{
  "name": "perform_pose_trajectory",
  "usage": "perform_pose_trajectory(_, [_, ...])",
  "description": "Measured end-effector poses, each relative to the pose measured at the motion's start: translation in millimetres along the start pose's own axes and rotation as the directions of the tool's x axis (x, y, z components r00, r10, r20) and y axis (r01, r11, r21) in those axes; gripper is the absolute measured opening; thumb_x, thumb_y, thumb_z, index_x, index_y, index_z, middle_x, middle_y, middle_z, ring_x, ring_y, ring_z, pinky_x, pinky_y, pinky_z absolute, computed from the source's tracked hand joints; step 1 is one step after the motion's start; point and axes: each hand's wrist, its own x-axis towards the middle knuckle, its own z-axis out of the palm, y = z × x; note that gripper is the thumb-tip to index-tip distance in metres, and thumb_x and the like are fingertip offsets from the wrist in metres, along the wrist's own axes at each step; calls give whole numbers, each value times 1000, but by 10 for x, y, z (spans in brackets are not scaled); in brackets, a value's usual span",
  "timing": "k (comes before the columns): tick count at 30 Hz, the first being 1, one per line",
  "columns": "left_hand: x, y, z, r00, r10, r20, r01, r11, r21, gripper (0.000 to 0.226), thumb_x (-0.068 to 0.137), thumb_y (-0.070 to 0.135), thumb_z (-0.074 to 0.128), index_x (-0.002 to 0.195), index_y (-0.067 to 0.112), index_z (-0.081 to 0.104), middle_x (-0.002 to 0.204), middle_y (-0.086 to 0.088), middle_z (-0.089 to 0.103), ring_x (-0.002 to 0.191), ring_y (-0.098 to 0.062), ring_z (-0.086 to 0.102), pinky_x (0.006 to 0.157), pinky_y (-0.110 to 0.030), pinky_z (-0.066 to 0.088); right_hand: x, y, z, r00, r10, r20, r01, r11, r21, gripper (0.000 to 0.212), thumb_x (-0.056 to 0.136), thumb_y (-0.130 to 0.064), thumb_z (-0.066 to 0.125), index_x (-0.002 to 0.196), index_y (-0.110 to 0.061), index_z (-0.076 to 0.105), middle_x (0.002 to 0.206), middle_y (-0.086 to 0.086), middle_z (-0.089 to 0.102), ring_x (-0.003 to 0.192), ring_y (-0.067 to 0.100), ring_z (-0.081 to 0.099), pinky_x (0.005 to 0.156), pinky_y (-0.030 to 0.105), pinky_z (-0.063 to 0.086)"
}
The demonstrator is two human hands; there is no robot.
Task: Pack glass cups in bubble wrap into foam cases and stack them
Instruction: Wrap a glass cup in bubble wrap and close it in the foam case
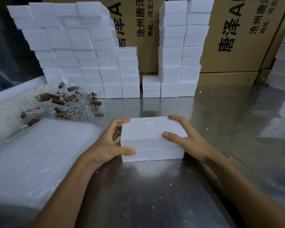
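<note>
Hands: left hand (111, 142) and right hand (186, 137) grip closed foam case (152, 139) from either side, thumbs on its near edge.
Case: rests on steel table (155, 186), centre.
Left: bubble wrap stack (36, 155); beyond it, glass cups (62, 101) with brown handles.
Back: stacked foam cases (89, 63), cardboard boxes (234, 38).

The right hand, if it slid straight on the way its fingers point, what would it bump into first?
The right hand points left across the foam case it grips, so beyond the case it would likely meet the left hand on the opposite side, though depth is hard to judge.
</note>
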Motion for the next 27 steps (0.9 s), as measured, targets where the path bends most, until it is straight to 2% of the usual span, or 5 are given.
perform_pose_trajectory(6, [8,-15,-23,999,-41,31,40,999,23,91,42,26,93,118,49,49,129,8,55,125,-16,51,102,-42,51,52,23,-55,999,13,29,-14,1000,28,62,70,-53,81,123,-42,50,122,-17,54,108,6,56,83,17,48])
perform_pose_trajectory(8, [10,-13,-19,999,-39,26,38,999,32,91,42,28,93,119,48,48,128,8,55,124,-15,52,101,-40,51,50,40,-110,995,16,103,-19,1000,25,67,69,-39,85,125,-44,47,121,-15,54,106,5,57,77,12,47])
perform_pose_trajectory(12, [-3,-19,-7,1000,-6,10,6,1000,9,89,42,25,92,117,47,51,128,4,56,122,-17,53,94,-35,55,62,110,-222,975,-8,223,15,999,-30,81,71,-13,88,130,-44,43,124,-13,55,114,10,56,88,22,51])
perform_pose_trajectory(21, [4,-71,32,994,70,-89,-76,995,-71,76,61,6,80,125,42,58,127,9,62,116,-23,61,93,-38,55,69,161,-238,982,-53,182,68,995,-76,79,65,-20,92,123,-49,47,124,-11,52,110,12,58,80,17,54])
perform_pose_trajectory(27, [5,-42,-8,989,42,-142,-53,995,-80,73,55,2,86,115,40,66,121,11,66,111,-17,64,89,-37,57,55,153,-209,985,-63,158,81,990,-112,77,63,-26,92,117,-54,46,125,-11,51,110,14,59,82,19,55])
